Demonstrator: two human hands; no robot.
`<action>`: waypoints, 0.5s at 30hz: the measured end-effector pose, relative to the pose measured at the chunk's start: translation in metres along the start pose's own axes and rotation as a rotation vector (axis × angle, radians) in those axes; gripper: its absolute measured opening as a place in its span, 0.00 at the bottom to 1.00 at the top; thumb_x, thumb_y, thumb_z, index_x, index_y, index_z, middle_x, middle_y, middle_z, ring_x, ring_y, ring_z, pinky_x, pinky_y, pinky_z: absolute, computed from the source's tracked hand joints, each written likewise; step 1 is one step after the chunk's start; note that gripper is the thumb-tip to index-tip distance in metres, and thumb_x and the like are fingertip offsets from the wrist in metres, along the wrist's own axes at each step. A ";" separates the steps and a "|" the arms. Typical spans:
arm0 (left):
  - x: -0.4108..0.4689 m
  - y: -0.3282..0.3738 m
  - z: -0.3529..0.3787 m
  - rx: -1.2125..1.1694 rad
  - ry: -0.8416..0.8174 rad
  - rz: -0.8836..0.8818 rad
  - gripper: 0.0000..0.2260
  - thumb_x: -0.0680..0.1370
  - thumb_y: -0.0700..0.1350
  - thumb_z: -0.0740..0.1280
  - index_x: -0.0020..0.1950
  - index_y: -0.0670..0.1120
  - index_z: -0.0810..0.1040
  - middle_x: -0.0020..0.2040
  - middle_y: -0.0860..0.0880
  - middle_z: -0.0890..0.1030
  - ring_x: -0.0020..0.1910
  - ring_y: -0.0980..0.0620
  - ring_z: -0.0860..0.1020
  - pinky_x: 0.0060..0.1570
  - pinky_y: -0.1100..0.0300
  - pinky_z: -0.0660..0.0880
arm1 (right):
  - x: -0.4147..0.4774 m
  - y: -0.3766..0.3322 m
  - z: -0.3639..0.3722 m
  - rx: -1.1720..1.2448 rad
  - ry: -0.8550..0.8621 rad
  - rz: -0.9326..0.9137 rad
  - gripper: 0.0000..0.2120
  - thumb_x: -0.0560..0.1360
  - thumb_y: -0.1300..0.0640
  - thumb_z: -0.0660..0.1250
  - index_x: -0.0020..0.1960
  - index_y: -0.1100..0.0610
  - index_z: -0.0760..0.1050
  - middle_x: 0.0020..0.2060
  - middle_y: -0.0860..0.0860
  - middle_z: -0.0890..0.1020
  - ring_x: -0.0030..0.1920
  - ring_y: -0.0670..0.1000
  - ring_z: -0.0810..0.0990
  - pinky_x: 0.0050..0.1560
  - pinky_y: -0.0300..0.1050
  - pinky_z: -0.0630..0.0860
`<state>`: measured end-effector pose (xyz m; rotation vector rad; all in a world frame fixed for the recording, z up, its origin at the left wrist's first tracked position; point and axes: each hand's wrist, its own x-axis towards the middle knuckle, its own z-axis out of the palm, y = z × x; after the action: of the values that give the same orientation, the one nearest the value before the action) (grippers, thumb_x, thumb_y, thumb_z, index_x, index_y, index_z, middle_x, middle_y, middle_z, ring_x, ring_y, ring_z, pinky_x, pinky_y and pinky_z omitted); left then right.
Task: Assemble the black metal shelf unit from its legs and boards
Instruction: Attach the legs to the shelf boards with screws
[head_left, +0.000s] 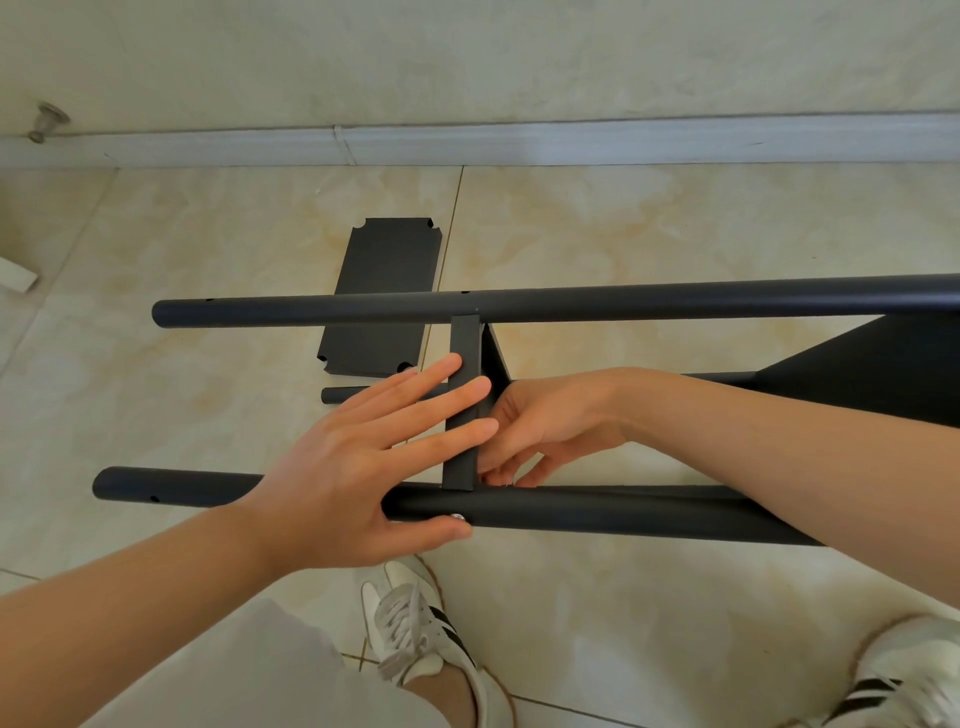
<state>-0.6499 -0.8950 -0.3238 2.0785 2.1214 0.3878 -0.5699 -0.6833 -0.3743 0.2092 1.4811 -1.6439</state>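
Centre frame: board (461, 400) on edge, bridging far leg (571, 304) and near leg (597, 514). Both legs' long axes run left to right, the board's up-frame.

Left hand (358, 467): spread, fingers straight, pressed across the board's edge, thumb under the near leg just beside a silver screw head (457, 517).

Right hand (540, 431): in from the right, fingers curled down into the corner where board meets near leg. Cannot tell whether pinching anything.

Probably fastening that joint: screw on the tube's face toward lower frame, right fingers nearer the inner side.

Tight between the legs, open floor below. Spare board (384, 296) flat at upper middle, third leg (363, 393) just behind the left fingertips.
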 end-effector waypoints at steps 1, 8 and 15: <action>0.000 0.000 0.000 0.000 0.000 0.000 0.31 0.76 0.63 0.68 0.74 0.49 0.70 0.77 0.48 0.68 0.80 0.45 0.60 0.75 0.46 0.63 | 0.000 0.000 0.000 -0.006 0.006 -0.001 0.08 0.77 0.54 0.70 0.40 0.50 0.84 0.42 0.50 0.84 0.46 0.48 0.80 0.54 0.43 0.79; 0.000 0.000 0.000 0.009 -0.006 -0.001 0.30 0.77 0.63 0.67 0.75 0.49 0.70 0.77 0.48 0.67 0.80 0.46 0.59 0.78 0.50 0.59 | 0.001 -0.001 0.003 0.020 -0.002 0.000 0.05 0.77 0.57 0.69 0.45 0.54 0.83 0.42 0.50 0.85 0.46 0.48 0.81 0.53 0.45 0.79; 0.001 0.001 0.000 0.000 -0.003 0.001 0.30 0.76 0.62 0.68 0.74 0.49 0.71 0.77 0.47 0.68 0.79 0.45 0.61 0.74 0.45 0.64 | 0.000 -0.001 0.000 0.037 -0.006 0.010 0.06 0.78 0.58 0.69 0.45 0.54 0.84 0.42 0.50 0.85 0.44 0.47 0.81 0.52 0.44 0.79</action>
<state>-0.6494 -0.8945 -0.3235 2.0786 2.1194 0.3849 -0.5707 -0.6830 -0.3730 0.2321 1.4439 -1.6639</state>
